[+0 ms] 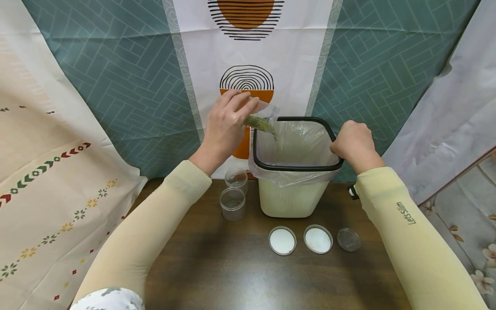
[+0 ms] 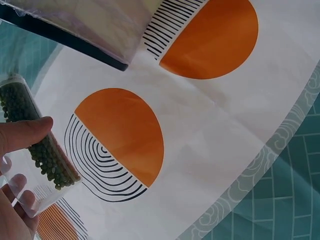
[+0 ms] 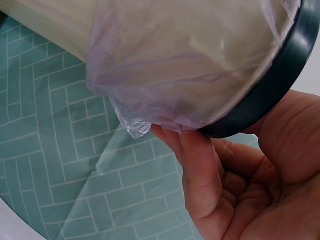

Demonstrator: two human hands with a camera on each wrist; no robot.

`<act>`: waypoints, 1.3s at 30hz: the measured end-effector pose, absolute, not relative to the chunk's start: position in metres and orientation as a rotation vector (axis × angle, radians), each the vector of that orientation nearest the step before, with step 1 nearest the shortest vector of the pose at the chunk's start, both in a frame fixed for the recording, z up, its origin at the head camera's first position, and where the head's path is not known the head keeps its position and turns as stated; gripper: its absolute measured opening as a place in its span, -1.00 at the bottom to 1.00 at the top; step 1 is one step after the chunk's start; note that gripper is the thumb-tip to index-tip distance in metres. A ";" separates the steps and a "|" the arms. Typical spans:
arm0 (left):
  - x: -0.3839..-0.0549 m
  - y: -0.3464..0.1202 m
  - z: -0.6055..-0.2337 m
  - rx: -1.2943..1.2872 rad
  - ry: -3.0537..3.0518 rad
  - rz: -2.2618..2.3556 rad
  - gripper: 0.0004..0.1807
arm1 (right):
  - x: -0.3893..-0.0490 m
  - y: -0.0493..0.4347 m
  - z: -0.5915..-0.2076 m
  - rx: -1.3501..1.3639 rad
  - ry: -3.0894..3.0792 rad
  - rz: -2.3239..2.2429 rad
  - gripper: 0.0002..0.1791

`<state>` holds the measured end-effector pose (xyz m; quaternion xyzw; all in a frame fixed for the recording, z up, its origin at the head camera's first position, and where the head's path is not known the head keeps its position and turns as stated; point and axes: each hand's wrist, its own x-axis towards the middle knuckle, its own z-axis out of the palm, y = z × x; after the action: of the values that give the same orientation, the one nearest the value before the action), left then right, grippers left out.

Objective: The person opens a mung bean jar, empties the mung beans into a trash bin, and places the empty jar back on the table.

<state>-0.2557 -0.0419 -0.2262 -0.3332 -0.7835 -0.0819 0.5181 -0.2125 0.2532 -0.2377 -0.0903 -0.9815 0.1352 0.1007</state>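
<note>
My left hand (image 1: 228,120) grips a clear plastic jar (image 1: 270,113), tipped on its side at the left rim of a trash bin (image 1: 292,200). Green beans (image 1: 258,123) lie along the jar's lower side, and a few spill from its mouth into the bin. In the left wrist view, my thumb (image 2: 30,132) presses across the jar, with the beans (image 2: 47,160) showing through. My right hand (image 1: 353,140) pinches the bin's right edge; in the right wrist view, its fingers (image 3: 200,170) bend against the black rim (image 3: 280,90) and the plastic liner (image 3: 165,65). The bin's bottom is hidden.
Two clear jars (image 1: 233,204) without lids stand left of the bin on the brown table (image 1: 232,275). In front lie two white-centred round lids (image 1: 282,240) and a clear lid (image 1: 348,239). A patterned cloth (image 1: 128,86) hangs close behind the bin.
</note>
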 end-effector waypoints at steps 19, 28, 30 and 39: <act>-0.255 -0.042 -0.226 -0.807 -1.868 -0.192 -0.67 | -0.212 0.254 -0.238 -0.250 -2.899 0.378 -0.77; -0.257 -0.042 -0.227 -0.812 -1.840 -0.189 -0.67 | -0.212 0.252 -0.238 -0.230 -2.893 0.366 -0.84; -0.257 -0.042 -0.227 -0.813 -1.833 -0.190 -0.67 | -0.212 0.252 -0.238 -0.230 -2.893 0.368 -0.84; -0.257 -0.043 -0.227 -0.814 -1.831 -0.201 -0.68 | -0.211 0.252 -0.238 -0.231 -2.890 0.380 -0.84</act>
<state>-0.2568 -0.0428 -0.2266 -0.3416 -0.7685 -0.0845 0.5345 -0.2109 0.2523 -0.2376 -0.0786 -0.9825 0.1292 0.1085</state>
